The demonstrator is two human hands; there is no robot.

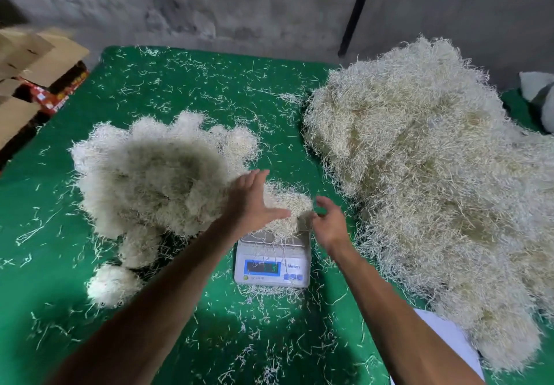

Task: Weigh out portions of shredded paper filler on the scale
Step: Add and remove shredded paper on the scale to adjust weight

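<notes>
Time to check the small clump of paper filler (284, 204) sitting on the scale (272, 260), in the middle of the green table (180, 84). Left hand (253, 201) flat and loose, fingers straight, resting against the left side of the clump, gripping nothing. Right hand (328, 222) just right of the clump, fingers softly bent; cannot tell if pinching a few strands or holding none. Best to lift both hands clear before reading the blue screen (263, 267), since a touch adds weight. Numbers too blurry to read from here. Then add or take tiny pinches, slowly, and keep hanging strands off the table, or the reading will be wrong. Counting now: 1 scale, 1 clump on it, 2 hands, 1 huge heap (434, 180) on the right, near the scale but apart. On the left, a bunch of fluffy piles (156, 174), squashed together, so no sure count; 1 small ball (112, 284) sits apart at the near end. Loose strands everywhere, too many to count. Cardboard boxes (33, 63) at the far left.
</notes>
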